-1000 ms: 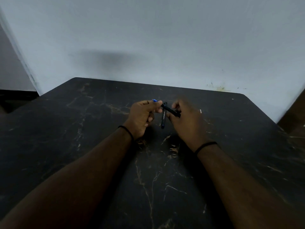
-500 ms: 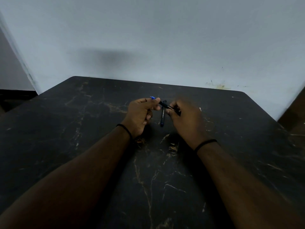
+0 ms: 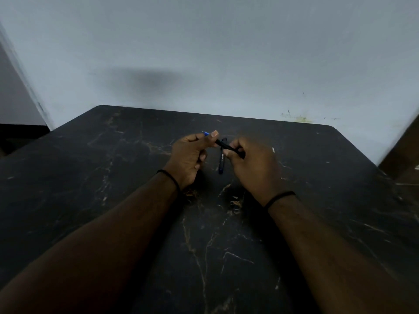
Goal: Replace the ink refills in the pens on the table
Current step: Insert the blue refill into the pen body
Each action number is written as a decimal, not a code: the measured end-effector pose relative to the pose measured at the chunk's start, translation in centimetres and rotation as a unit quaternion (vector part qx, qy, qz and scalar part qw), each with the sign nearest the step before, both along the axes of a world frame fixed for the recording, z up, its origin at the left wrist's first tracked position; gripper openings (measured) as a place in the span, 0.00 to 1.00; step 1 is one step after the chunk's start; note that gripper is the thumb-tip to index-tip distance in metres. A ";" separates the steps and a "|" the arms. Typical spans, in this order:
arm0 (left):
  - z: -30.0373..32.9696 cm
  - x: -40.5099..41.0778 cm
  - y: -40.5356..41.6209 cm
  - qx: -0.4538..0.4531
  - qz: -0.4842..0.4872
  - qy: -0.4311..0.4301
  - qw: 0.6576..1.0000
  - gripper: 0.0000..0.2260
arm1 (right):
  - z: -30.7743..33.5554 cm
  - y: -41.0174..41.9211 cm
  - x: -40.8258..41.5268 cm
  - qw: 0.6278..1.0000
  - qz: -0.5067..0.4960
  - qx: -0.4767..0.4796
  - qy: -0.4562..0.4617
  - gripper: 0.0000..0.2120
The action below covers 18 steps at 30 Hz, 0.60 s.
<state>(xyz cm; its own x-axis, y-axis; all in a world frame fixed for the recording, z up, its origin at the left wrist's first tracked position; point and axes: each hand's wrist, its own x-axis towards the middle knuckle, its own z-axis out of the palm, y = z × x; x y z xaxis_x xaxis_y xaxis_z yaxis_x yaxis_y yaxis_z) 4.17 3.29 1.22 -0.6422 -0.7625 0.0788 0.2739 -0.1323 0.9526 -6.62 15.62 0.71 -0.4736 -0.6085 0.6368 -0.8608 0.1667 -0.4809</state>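
Note:
A black pen point(image 3: 224, 145) with a blue tip is held level above the dark marbled table point(image 3: 113, 177), between both hands. My left hand point(image 3: 189, 157) pinches its blue-tipped end between thumb and forefinger. My right hand point(image 3: 254, 164) grips the other end with curled fingers, which hide that end. A second dark pen point(image 3: 222, 158) lies on the table just beneath, pointing towards me, partly covered by the held pen.
A small white speck point(image 3: 273, 150) lies on the table right of my right hand. A pale wall point(image 3: 204, 53) rises behind the table's far edge. A brown piece of furniture point(image 3: 405, 159) stands at the right edge.
Both hands and the held pen have stayed nearly in place; only the view has shifted slightly. The pen on the table has not moved.

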 end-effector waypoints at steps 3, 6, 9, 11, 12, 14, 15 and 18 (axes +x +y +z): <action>0.2 0.1 0.1 0.003 -0.008 -0.006 1.000 0.07 | 0.0 0.0 0.1 0.999 0.011 0.036 0.013 0.14; 0.5 0.3 0.3 -0.002 -0.004 -0.012 1.000 0.07 | 0.0 0.0 0.3 1.000 0.011 0.022 -0.010 0.09; 0.3 0.3 0.2 -0.024 -0.007 -0.018 1.000 0.07 | 0.2 0.2 0.7 1.000 0.014 0.010 -0.003 0.05; 0.2 0.2 0.2 -0.037 -0.012 -0.018 0.999 0.08 | 0.5 0.4 0.8 0.999 0.015 0.030 0.018 0.07; 0.2 0.2 0.1 -0.041 -0.013 -0.016 0.999 0.09 | 0.6 0.5 0.8 0.999 0.016 0.044 0.023 0.09; 0.2 0.2 -0.2 -0.057 -0.013 -0.012 0.998 0.13 | 0.7 0.6 1.1 0.998 0.029 0.057 -0.006 0.12; 0.2 0.3 -0.4 -0.064 -0.013 -0.009 0.998 0.14 | 0.8 0.7 1.3 0.997 0.034 0.056 -0.026 0.13; 0.3 0.3 -0.3 -0.100 -0.003 -0.014 0.995 0.09 | 0.9 0.7 1.7 0.995 0.043 0.042 -0.076 0.13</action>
<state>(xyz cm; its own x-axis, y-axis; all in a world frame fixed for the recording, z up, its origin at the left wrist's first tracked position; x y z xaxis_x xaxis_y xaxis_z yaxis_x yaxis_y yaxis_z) 4.48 2.99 1.53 -0.6503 -0.7298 0.2109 0.2462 0.0602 0.9673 -4.89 16.29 1.62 -0.5036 -0.6996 0.5069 -0.7924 0.1403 -0.5936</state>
